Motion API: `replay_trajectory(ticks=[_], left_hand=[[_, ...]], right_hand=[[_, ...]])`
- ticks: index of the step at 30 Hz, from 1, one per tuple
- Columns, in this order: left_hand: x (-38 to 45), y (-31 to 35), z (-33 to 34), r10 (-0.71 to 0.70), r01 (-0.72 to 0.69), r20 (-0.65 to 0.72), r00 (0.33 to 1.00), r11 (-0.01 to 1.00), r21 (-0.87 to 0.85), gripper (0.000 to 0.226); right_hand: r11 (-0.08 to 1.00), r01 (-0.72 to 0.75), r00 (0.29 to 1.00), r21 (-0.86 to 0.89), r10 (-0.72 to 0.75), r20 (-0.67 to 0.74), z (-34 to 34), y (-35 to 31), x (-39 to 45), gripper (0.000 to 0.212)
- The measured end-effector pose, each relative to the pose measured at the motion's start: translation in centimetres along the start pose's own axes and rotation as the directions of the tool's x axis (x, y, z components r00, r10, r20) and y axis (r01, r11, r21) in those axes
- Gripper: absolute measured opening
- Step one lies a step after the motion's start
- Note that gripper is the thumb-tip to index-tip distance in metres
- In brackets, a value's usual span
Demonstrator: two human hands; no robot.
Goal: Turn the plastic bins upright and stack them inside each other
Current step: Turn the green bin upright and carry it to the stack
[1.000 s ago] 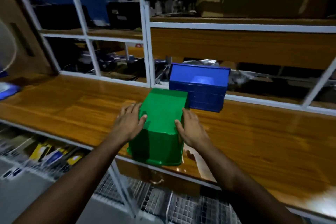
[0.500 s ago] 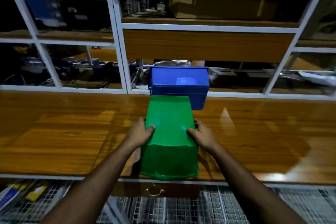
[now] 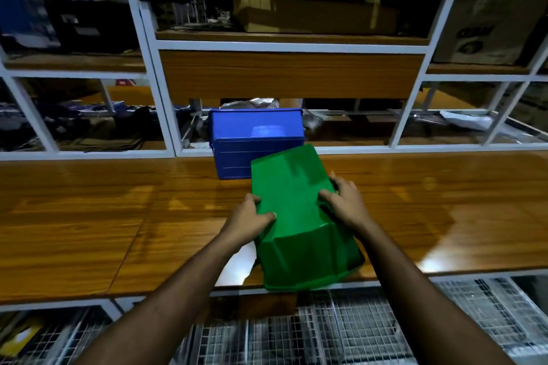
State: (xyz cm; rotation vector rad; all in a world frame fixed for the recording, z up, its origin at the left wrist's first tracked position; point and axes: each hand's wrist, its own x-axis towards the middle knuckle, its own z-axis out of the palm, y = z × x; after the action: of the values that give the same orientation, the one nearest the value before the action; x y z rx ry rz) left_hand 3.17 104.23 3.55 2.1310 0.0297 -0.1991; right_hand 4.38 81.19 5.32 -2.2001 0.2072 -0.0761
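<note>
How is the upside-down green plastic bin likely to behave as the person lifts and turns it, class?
The green plastic bin probably stays stiff: its walls keep their shape under the left hand and right hand. It seems light for its size, as it is hollow. Its glossy sides could slip, so gripping both sides seems wise.

Both hands [image 3: 249, 221] grip overturned green bin [image 3: 296, 216]

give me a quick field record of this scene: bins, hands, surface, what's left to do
green bin: upside down, tilted, near the front edge of the shelf
blue bin: behind the green one, also bottom-up
left hand: grips the green bin's left side
right hand: grips its right side
surface: glossy wooden shelf
left to do: neither bin upright, none stacked
</note>
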Motion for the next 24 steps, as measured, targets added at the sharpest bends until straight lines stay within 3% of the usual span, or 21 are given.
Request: replay_trajectory(ticks=[3, 7, 10, 14, 16, 18, 21, 24], left_hand=[[-1.0, 1.6, 0.8, -0.062, 0.089, 0.125, 0.990, 0.971, -0.222, 0.039], [3.6, -0.8, 2.5, -0.006, 0.038, 0.102, 0.995, 0.946, -0.323, 0.094], [4.9, 0.0, 2.5, -0.034, 0.059, 0.067, 0.997, 0.908, -0.414, 0.102], [0.1, 4.1, 0.3, -0.045, 0.054, 0.032, 0.999, 0.899, -0.435, 0.088], [-1.1, 5.0, -0.3, -0.042, 0.045, 0.017, 0.999, 0.906, -0.421, 0.074], [-1.3, 5.1, -0.7, -0.025, 0.030, 0.017, 1.000, 0.892, -0.452, 0.069], [-1.2, 4.9, -0.7, -0.020, 0.019, 0.003, 1.000, 0.872, -0.490, 0.054], [-1.2, 4.7, -0.5, 0.012, -0.029, -0.035, 0.999, 0.858, -0.513, 0.048]], right_hand=[[0.977, 0.065, 0.997, -0.203, -0.073, -0.031, -0.8, -3.5, -1.5, 0.090], [0.936, 0.192, 0.981, -0.295, -0.184, 0.056, -0.1, -6.4, -3.2, 0.086], [0.914, 0.286, 0.958, -0.289, -0.278, 0.067, -0.1, -7.2, -3.3, 0.071], [0.915, 0.127, 0.988, -0.382, -0.152, -0.036, -1.3, -5.3, -1.7, 0.054], [0.919, 0.035, 0.999, -0.392, -0.044, -0.014, -1.8, -3.9, -0.8, 0.050], [0.968, -0.002, 1.000, -0.252, 0.006, 0.017, -1.8, -3.1, -0.2, 0.044], [0.994, -0.026, 0.999, 0.103, 0.023, 0.028, -1.6, -2.6, 0.6, 0.046], [0.977, -0.037, 0.999, 0.208, 0.029, 0.042, -1.4, -2.6, 1.4, 0.045]])
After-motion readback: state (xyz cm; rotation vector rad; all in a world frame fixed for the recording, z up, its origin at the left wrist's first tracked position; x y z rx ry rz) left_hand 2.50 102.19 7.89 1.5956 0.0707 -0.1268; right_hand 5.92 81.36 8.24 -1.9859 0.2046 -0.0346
